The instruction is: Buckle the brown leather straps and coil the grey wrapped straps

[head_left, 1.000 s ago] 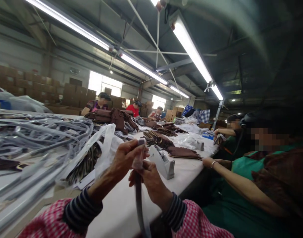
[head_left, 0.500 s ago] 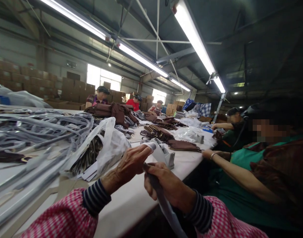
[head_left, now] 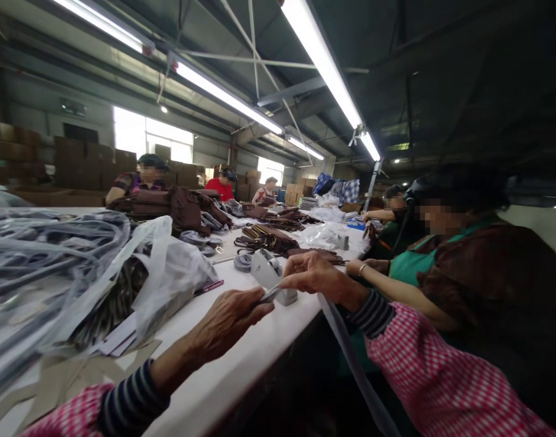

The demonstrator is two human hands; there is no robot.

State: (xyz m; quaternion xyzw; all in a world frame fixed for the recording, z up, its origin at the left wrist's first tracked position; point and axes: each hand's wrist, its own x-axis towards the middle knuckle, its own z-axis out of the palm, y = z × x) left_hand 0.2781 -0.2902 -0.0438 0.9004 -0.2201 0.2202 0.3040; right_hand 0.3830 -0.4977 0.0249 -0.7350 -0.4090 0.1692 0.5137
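A long grey strap [head_left: 353, 358] runs between my hands and hangs down past the table's edge on the right. Its end is pinched by the fingertips of my left hand [head_left: 230, 318]. My right hand [head_left: 318, 276] is closed on the same strap a short way along, thumb and fingers together. Just behind the hands stands a light grey tape dispenser [head_left: 265, 271], partly covered by my right hand. To the left of my hands, a white plastic bag [head_left: 178, 282] lies open around a bundle of dark strips [head_left: 116, 303].
Film-wrapped straps [head_left: 50, 255] are heaped at the left. Brown leather-like pieces [head_left: 169, 209] pile up across the white table [head_left: 255, 346]. A co-worker in a green apron [head_left: 408, 264] sits close on my right; several others work farther back.
My right hand has moved up and right, and its fingers now pinch the strap near the tape dispenser. My left hand has dropped lower. The view has turned to the right.
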